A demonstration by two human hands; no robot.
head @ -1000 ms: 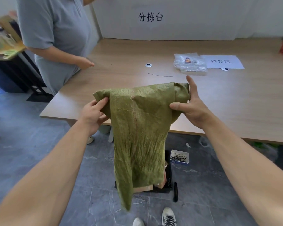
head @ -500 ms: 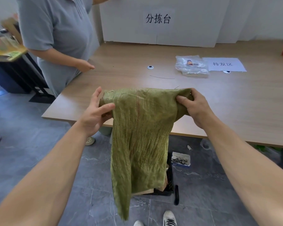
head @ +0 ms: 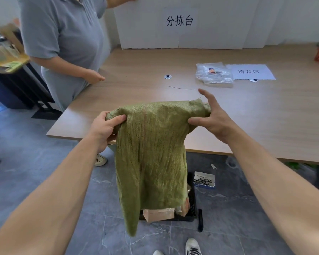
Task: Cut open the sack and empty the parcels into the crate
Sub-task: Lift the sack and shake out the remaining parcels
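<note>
The limp green woven sack point(head: 151, 153) hangs between both grips, with the black plastic crate point(head: 191, 203) on the floor right below and the wooden table point(head: 256, 115) behind.

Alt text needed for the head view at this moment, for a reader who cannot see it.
Two bare hands, left and right, hold a limp green sack by its top edge, hanging over a black crate of parcels on the floor. Beyond is a wooden table with a plastic bag and a paper sign; a person in grey stands at its left.
</note>
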